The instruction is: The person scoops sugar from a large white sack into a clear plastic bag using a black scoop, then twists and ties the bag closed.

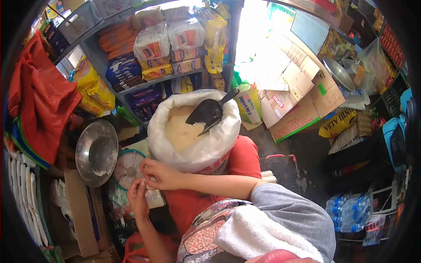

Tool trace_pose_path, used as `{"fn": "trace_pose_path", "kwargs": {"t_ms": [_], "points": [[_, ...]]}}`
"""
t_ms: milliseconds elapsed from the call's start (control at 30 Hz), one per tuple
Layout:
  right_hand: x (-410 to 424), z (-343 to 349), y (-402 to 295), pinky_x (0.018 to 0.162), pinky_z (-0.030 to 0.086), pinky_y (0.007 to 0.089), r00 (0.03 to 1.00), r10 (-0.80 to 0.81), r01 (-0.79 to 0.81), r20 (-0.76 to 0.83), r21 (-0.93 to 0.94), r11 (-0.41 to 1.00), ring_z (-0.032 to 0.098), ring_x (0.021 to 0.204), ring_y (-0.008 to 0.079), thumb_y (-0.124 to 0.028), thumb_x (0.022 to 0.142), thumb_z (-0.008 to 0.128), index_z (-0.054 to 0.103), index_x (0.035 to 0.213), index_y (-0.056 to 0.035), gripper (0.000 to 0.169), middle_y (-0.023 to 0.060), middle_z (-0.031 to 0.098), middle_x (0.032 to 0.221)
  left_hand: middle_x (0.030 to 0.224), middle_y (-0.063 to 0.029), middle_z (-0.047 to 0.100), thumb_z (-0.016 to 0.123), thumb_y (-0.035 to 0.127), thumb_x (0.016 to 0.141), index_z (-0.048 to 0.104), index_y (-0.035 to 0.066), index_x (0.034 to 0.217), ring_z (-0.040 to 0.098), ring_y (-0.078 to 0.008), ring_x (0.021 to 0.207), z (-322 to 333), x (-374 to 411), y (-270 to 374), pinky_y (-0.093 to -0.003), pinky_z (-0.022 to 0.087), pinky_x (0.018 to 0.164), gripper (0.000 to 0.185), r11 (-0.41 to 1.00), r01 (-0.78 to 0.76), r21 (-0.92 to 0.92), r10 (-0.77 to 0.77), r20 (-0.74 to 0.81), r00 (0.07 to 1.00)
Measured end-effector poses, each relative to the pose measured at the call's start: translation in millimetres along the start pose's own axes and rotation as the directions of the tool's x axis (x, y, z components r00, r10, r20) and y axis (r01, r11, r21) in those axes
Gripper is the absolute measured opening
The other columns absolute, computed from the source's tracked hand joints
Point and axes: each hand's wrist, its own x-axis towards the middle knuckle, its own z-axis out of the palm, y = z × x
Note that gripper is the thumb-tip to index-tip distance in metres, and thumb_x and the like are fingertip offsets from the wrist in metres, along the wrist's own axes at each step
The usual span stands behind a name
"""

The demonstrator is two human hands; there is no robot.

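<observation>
My left hand [137, 197] and my right hand [162, 174] meet over a round dial scale with a green rim [129, 166]. Their fingertips pinch something small and pale, perhaps the top of a clear plastic bag; it is too small to tell. A large white sack [194, 164], its mouth rolled open, stands before me, full of a pale yellowish powder [179, 128]. In it rests a black scoop [209, 113], its handle over the sack's rim. Left of the scale, a round metal pan [97, 153] stands tilted, with some powder on its surface.
Shelves [130, 88] of packaged goods rise behind the sack. Red plastic bags [42, 95] hang at the left above a cardboard box [80, 210]. Flattened cartons [289, 95] lean at the right, near a wire basket [279, 167] and bottled water [350, 212].
</observation>
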Motion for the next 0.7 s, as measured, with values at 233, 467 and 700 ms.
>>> {"fn": "trace_pose_path", "kwargs": {"t_ms": [233, 467, 700], "points": [[-10.4, 12.9, 5.2, 0.071, 0.045, 0.0374, 0.996, -0.07, 0.058, -0.049, -0.212, 0.976, 0.052, 0.086, 0.0302, -0.012, 0.073, 0.061, 0.055, 0.078, -0.0001, 0.015, 0.0127, 0.051, 0.103, 0.087, -0.0016, 0.059, 0.057, 0.007, 0.088, 0.059, 0.0, 0.094, 0.053, -0.0088, 0.075, -13.6, 13.2, -23.1, -0.0198, 0.041, 0.069, 0.01, 0.847, -0.211, 0.488, 0.253, -0.021, 0.967], [-45.3, 22.2, 55.7, 0.084, 0.043, 0.0439, 0.99, 0.133, -0.136, -0.045, -0.065, 0.989, 0.054, 0.1, 0.0361, -0.026, 0.059, 0.077, 0.032, 0.134, -0.0065, 0.09, 0.0204, 0.054, 0.11, 0.113, -0.0083, 0.055, 0.055, 0.017, 0.091, 0.049, 0.001, 0.118, 0.052, -0.0194, 0.107, -27.5, 0.3, -32.3, -0.031, 0.044, 0.089, 0.032, 0.986, -0.087, -0.141, 0.087, -0.005, 0.996], [-144.1, -129.8, -58.4, 0.08, 0.047, 0.0384, 0.92, 0.295, -0.274, -0.259, 0.113, 0.955, 0.061, 0.091, 0.0306, -0.041, 0.061, 0.081, 0.038, 0.127, -0.0024, 0.087, 0.0165, 0.06, 0.103, 0.109, -0.0137, 0.055, 0.056, 0.014, 0.09, 0.049, -0.006, 0.119, 0.053, -0.0196, 0.097, -116.4, -9.7, -116.1, -0.0285, 0.044, 0.082, 0.036, 0.811, 0.16, 0.563, 0.015, -0.293, 0.956]]}}
